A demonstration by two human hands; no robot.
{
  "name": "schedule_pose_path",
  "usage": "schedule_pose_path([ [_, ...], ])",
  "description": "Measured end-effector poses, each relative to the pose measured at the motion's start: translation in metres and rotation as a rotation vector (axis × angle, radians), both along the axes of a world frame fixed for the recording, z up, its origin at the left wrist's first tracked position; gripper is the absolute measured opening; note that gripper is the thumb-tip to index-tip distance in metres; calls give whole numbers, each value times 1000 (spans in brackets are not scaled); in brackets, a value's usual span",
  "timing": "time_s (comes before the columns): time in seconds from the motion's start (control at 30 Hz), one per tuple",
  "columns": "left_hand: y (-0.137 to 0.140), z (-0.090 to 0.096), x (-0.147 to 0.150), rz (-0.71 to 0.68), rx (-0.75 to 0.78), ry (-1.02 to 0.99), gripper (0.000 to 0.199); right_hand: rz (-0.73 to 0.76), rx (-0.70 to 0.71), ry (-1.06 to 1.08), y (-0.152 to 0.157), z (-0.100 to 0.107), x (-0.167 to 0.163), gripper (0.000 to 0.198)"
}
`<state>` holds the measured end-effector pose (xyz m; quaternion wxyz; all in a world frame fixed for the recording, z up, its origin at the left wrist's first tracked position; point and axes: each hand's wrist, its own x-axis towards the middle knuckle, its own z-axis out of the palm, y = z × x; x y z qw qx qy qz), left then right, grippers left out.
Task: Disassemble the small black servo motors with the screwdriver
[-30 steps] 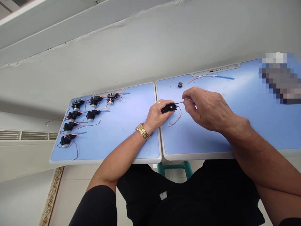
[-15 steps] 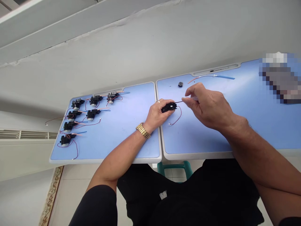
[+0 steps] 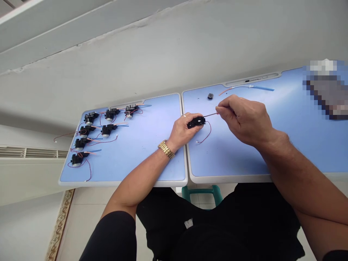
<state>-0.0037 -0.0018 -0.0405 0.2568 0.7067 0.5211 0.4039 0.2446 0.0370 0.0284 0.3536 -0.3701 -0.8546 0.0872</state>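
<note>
My left hand [image 3: 186,130] is closed around a small black plastic assembly [image 3: 196,122], thumb and fingers on either side of it. A thin dark red wire [image 3: 210,132] with a white plug trails from the assembly onto the blue table. My right hand [image 3: 244,117] is closed on a screwdriver [image 3: 210,115]; the handle is mostly hidden in the fingers. The thin metal shaft points left, its tip at the right end of the assembly. Beyond the hands lies a small round black part [image 3: 210,96].
Several similar black assemblies [image 3: 108,129] with wires and tubes stand on the left table [image 3: 152,145]. A blue and orange tube [image 3: 252,86] lies at the back of the right table [image 3: 231,163]. A pixelated dark object [image 3: 326,96] is at the far right. A green stool [image 3: 216,195] stands below.
My right hand has turned and its fingers have curled in further around the screwdriver handle, showing more of the shaft. My left hand still holds the black assembly.
</note>
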Motion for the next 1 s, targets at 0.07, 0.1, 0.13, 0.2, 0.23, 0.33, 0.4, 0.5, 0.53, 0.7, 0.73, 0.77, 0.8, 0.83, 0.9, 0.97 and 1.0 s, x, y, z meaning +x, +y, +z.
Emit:
schedule_pose_path([
  [0.07,0,1,0,5,-1,1,27,25,-6,18,-2,2,0,16],
  [0.1,0,1,1,7,-1,1,27,45,-18,30,-3,2,0,18],
  [0.13,0,1,1,9,-2,0,26,61,-32,36,-3,3,-1,22],
  [0.2,0,0,1,5,-6,-2,27,71,-39,37,-4,2,-1,20],
  [0.23,0,0,1,2,-5,-6,27,60,-27,37,-4,2,-1,14],
  [0.33,1,0,1,-12,4,-23,27,-2,-16,31,-3,-1,-1,17],
  [0.4,1,-1,1,-12,6,-26,26,-5,-43,28,-3,-1,0,13],
  [0.5,2,-1,1,6,-4,-22,27,49,-66,48,-4,-1,-1,15],
  [0.53,2,-1,1,9,-7,-22,28,59,-62,58,-4,-1,-1,18],
  [0.7,1,-1,1,-2,-2,-36,29,33,9,72,-1,-2,-2,12],
  [0.73,1,0,1,-4,-4,-39,28,19,21,53,-1,-2,-2,13],
  [0.77,1,0,1,-5,-8,-42,28,12,26,32,-1,0,-1,14],
  [0.8,1,0,1,-5,-12,-44,28,15,23,14,-2,2,-1,14],
  [0.83,1,1,1,-3,-14,-48,27,27,9,0,-3,4,-1,15],
  [0.9,0,1,1,-1,-17,-54,27,56,-17,-6,-5,8,0,20],
  [0.97,-1,2,2,-5,-17,-60,26,56,-13,-2,-6,9,0,20],
  [1.0,-1,2,2,-12,-15,-62,26,49,6,5,-5,9,0,17],
])
